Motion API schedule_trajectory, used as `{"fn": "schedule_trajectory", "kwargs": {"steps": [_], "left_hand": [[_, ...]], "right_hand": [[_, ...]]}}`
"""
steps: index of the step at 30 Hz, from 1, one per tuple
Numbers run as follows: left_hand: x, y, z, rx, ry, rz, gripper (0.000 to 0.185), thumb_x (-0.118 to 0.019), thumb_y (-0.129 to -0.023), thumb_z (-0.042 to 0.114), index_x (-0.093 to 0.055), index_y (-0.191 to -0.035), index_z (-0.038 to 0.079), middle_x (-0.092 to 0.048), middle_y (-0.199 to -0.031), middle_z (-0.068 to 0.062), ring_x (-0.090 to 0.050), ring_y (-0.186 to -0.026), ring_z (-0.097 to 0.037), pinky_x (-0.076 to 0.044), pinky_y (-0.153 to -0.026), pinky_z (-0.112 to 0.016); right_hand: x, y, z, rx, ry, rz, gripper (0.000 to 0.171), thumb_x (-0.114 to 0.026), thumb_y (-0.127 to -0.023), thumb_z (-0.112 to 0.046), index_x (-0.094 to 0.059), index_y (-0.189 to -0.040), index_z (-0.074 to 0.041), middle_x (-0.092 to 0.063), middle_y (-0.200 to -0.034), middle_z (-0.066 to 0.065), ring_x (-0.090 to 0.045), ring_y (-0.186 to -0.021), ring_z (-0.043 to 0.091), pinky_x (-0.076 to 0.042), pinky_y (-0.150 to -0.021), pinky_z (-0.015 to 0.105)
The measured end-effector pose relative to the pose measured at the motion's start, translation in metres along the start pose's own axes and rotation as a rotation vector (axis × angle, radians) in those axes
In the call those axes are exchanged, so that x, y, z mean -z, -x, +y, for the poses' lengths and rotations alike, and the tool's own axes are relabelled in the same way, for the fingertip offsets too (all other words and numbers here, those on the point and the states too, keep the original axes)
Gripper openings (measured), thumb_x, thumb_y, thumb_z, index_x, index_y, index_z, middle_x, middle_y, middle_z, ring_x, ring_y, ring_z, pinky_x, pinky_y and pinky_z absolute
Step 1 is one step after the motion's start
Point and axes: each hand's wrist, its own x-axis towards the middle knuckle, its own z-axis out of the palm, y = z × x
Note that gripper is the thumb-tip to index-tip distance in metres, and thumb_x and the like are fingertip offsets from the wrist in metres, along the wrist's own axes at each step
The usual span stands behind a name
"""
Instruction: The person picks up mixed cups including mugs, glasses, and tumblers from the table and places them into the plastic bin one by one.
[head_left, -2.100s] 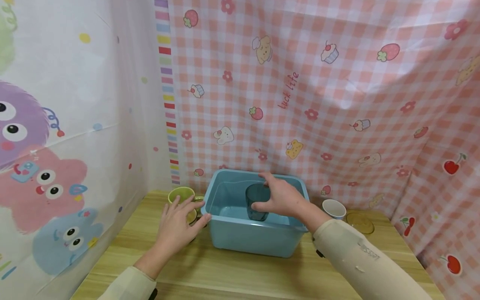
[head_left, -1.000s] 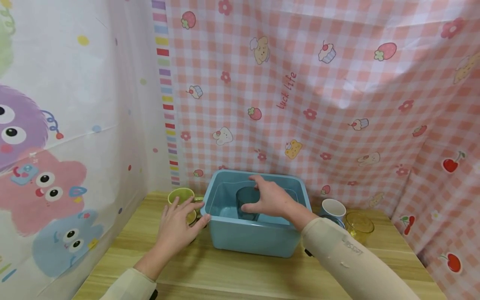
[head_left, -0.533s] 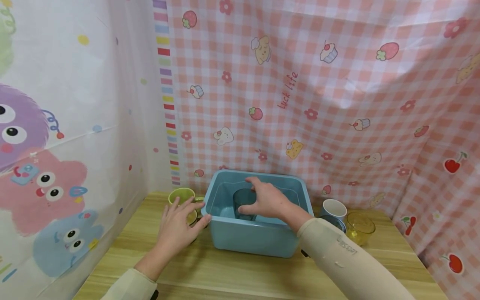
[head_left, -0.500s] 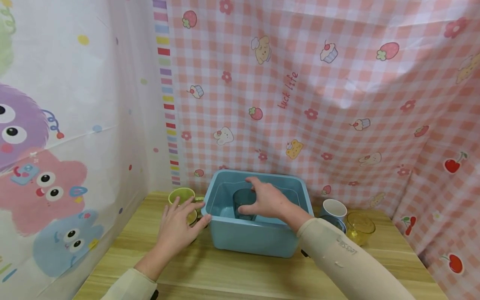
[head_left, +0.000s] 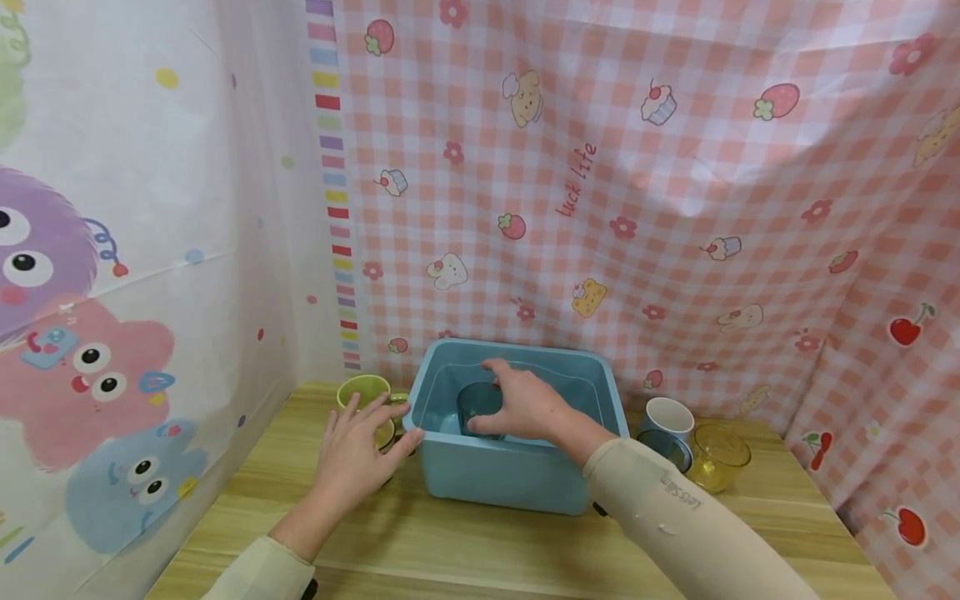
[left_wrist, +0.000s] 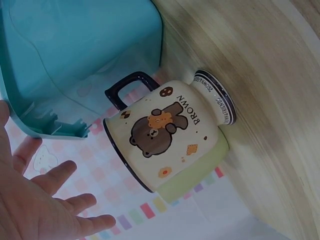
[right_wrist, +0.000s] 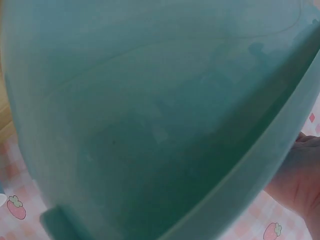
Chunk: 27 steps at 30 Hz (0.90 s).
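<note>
A dark teal see-through cup [head_left: 477, 406] is inside the light blue plastic tub [head_left: 517, 479], low by its left inner wall. My right hand [head_left: 504, 402] grips the cup from the right, thumb in front and fingers over the top. The right wrist view is filled by the teal tub wall [right_wrist: 150, 115], with only a bit of that right hand [right_wrist: 300, 180] showing. My left hand [head_left: 366, 437] lies open on the table, its thumb against the tub's front left corner. Just beyond its fingers stands a cream mug [left_wrist: 170, 135] with a brown bear print and a green inside [head_left: 362, 390].
A white and blue cup [head_left: 667, 421] and a yellow glass bowl [head_left: 720, 458] stand right of the tub on the wooden table [head_left: 450, 550]. Printed curtains close off the back, left and right sides.
My right hand has carried the teal cup leftward and lower inside the tub. The left hand and the mug have stayed put.
</note>
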Motion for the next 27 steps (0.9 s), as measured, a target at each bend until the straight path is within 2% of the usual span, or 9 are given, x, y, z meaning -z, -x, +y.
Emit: {"fn": "schedule_trajectory", "kwargs": {"steps": [7, 27], "left_hand": [[0.001, 0.0, 0.001, 0.002, -0.008, -0.003, 0.056, -0.07, -0.099, 0.059, -0.071, -0.141, 0.022, -0.056, -0.16, -0.017, -0.034, -0.156, -0.058, -0.019, -0.124, -0.082], [0.001, 0.0, 0.001, 0.003, -0.002, -0.001, 0.056, -0.07, -0.098, 0.059, -0.071, -0.14, 0.021, -0.056, -0.16, -0.017, -0.034, -0.155, -0.058, -0.018, -0.123, -0.082]], "right_hand": [[-0.005, -0.001, -0.002, 0.018, 0.008, -0.006, 0.097, -0.084, -0.088, -0.052, -0.036, -0.165, -0.017, -0.065, -0.149, 0.014, -0.065, -0.135, 0.029, -0.058, -0.104, 0.052], [-0.012, -0.008, -0.009, -0.003, 0.013, -0.01, 0.097, -0.083, -0.089, -0.055, -0.036, -0.165, -0.019, -0.065, -0.15, 0.013, -0.064, -0.136, 0.03, -0.057, -0.106, 0.054]]}}
